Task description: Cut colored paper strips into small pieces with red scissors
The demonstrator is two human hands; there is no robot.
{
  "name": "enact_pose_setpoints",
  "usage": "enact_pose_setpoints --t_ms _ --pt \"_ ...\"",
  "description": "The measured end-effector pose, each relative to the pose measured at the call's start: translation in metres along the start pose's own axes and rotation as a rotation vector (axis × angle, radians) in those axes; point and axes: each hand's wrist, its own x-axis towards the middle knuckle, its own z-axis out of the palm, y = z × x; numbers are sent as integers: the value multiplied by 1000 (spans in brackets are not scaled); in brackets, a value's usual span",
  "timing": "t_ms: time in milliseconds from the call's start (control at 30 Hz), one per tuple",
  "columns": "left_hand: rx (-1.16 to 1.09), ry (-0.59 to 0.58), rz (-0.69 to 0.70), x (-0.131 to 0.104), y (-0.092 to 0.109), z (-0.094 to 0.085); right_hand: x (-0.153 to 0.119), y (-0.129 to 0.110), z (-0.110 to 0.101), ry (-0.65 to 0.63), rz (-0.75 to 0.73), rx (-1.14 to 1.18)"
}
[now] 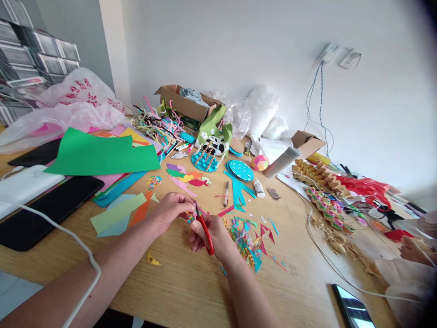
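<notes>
My right hand (213, 234) is closed on a pair of red-handled scissors (208, 239), whose blades point up and away from me. Just left of it, my left hand (175, 209) pinches small pieces of coloured paper (190, 219) beside the blades. The fingers partly hide these pieces, so their shape is unclear. Beyond my hands lie fish-shaped paper cut-outs (198, 179) in several colours. A heap of paper scraps (244, 241) is spread to the right of my right hand, and a small pile of tiny multicoloured bits (154, 182) sits beyond my left wrist.
Green paper sheets (102, 155), a black phone-like slab (48, 209) and a white cable (78, 246) are at left. Behind stand a green panda bag (215, 136) and a grey flask (282, 162). Another person's hand (414, 250) is at far right, near a phone (353, 307).
</notes>
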Motion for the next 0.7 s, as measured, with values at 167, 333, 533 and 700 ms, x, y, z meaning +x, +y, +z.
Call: enact_pose_setpoints --t_ms 167,333,533,700 --pt "9 5 -6 0 0 0 0 0 -2 -7 3 -4" --pt "-8 4 -12 -1 1 0 -1 -1 -2 -4 11 -23" --pt "-29 -49 -10 0 0 -1 -1 -3 -2 -6 1 -9" --pt "-47 -8 -9 1 -1 -1 -2 -3 -2 7 19 -1"
